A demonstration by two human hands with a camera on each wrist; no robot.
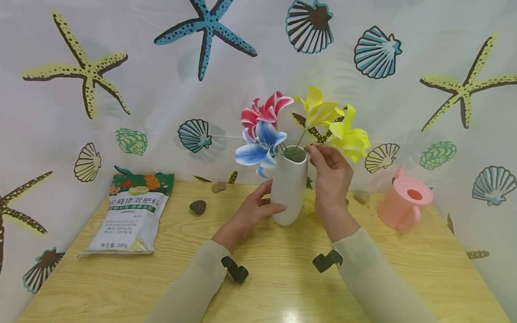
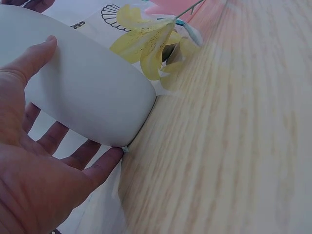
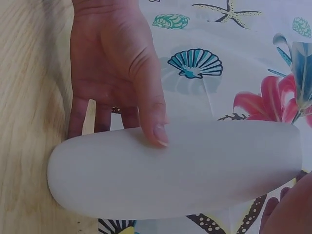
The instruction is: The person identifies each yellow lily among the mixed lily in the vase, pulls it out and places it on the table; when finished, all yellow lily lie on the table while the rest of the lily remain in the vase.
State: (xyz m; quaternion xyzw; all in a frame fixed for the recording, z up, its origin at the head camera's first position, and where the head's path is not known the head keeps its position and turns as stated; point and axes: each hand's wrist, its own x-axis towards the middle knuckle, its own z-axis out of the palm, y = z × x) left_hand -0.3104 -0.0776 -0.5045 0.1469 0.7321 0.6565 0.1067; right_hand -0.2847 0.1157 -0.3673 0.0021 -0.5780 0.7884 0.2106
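Head view: tall white vase on lt-wood desk.
L hand: fingers half-open, curled round vase. R hand: fingers pinched on thin-stemmed yellow lily nr rim.

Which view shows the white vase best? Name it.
Head: the white vase shows from open mouth to base. The left wrist view shows its lower body, its top out of frame; the right wrist view shows its side, without the opening.

Left hand has the white vase gripped near its base, bench underneath. Yellow lily just beyond.
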